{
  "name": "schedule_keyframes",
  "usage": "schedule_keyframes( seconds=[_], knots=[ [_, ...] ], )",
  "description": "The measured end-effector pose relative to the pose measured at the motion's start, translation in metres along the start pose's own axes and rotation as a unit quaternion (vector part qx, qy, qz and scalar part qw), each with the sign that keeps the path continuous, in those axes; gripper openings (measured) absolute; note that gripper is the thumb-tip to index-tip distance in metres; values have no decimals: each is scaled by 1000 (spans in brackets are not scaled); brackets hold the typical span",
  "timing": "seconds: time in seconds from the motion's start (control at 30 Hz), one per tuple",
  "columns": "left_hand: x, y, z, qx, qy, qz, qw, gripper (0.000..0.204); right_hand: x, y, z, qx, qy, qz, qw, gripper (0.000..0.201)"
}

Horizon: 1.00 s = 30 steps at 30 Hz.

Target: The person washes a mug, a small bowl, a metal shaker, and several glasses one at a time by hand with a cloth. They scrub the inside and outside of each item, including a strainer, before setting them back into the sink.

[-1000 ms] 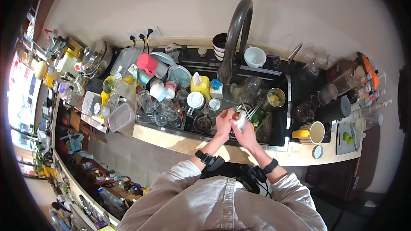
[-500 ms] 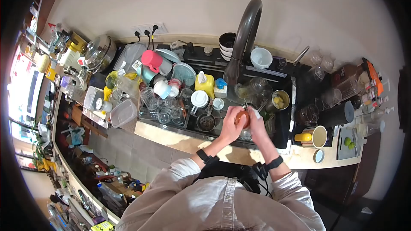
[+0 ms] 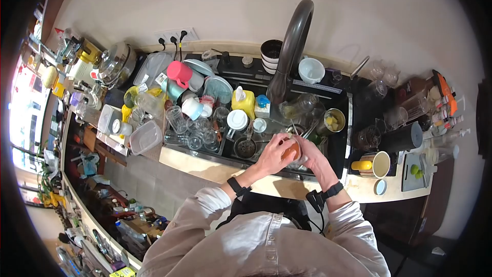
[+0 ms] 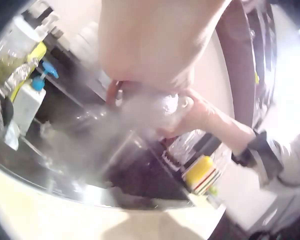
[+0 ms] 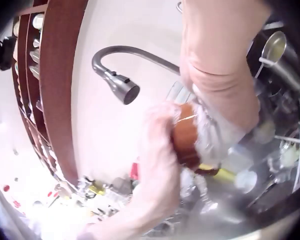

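Now your left hand (image 3: 274,155) grips the brown cup (image 3: 292,150) at frame centre, your right hand (image 3: 309,155) wrapping it just right

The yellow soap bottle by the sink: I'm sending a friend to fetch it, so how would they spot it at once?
Start at the tall dark faucet arching over the sink. Just left of its base, behind the crowd of upturned clear glasses, stands the yellow soap bottle. It is the only squat bright yellow bottle there, topped with a white pump, with a small blue-capped white box at its right.
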<state>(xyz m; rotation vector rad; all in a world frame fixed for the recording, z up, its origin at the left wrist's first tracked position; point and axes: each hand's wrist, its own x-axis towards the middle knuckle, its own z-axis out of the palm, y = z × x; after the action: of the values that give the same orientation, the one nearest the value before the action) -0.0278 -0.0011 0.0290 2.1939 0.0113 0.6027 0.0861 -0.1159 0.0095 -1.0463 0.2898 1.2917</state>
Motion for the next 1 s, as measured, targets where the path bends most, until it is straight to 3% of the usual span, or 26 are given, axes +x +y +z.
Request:
schedule_keyframes(
  seconds=[0.07,0.1,0.13,0.2,0.23,0.27,0.33,0.43,0.5,0.53,0.57,0.6,0.67,0.77,0.87,0.9,0.93,1.0],
  knots=[
    [0,-6,5,-23,8,-20,1000,26,10,8,-4,-35,80,-67,994,34],
    [0,-8,14,-60,60,-66,994,26,14,12,-5,-51,120,-102,986,35],
    [-2,-14,25,-146,83,-166,972,26,12,18,-3,-134,153,-180,962,36],
    [-9,-31,44,-308,125,-360,872,26,9,35,5,-294,211,-325,874,38],
    [-2,-30,37,-393,123,-446,795,24,-2,39,17,-321,230,-398,828,39],
    [3,-28,30,-491,111,-526,686,20,-18,37,27,-393,230,-407,791,38],
    [16,-14,9,-484,50,-573,659,18,-12,46,24,-384,233,-426,785,36],
    [8,-21,24,-453,116,-487,738,16,-7,42,27,-390,247,-435,773,38],
    [4,-15,30,-229,143,-325,906,16,2,32,27,-276,237,-329,872,39],
    [3,-7,28,-108,151,-230,955,17,2,22,31,-215,229,-271,910,39],
    [2,2,24,-43,134,-168,976,18,-5,4,30,-167,189,-110,962,39],
    [-2,9,19,-8,90,-145,985,21,2,1,25,-93,161,-87,979,38],
    [-7,9,21,18,86,-123,989,28,6,-1,17,-111,137,-80,981,38],
    [-6,10,21,32,108,-100,989,34,19,12,9,-164,192,-163,954,40],
    [0,7,24,-40,154,-186,970,33,22,29,11,-304,279,-309,857,42],
    [1,2,29,-265,171,-337,887,33,6,31,27,-321,284,-408,806,42],
    [3,-1,26,-366,164,-423,813,33,-5,34,37,-339,274,-467,770,35],
    [7,-10,16,-541,140,-560,611,34,-4,35,27,-410,207,-582,671,31]
  ],
)
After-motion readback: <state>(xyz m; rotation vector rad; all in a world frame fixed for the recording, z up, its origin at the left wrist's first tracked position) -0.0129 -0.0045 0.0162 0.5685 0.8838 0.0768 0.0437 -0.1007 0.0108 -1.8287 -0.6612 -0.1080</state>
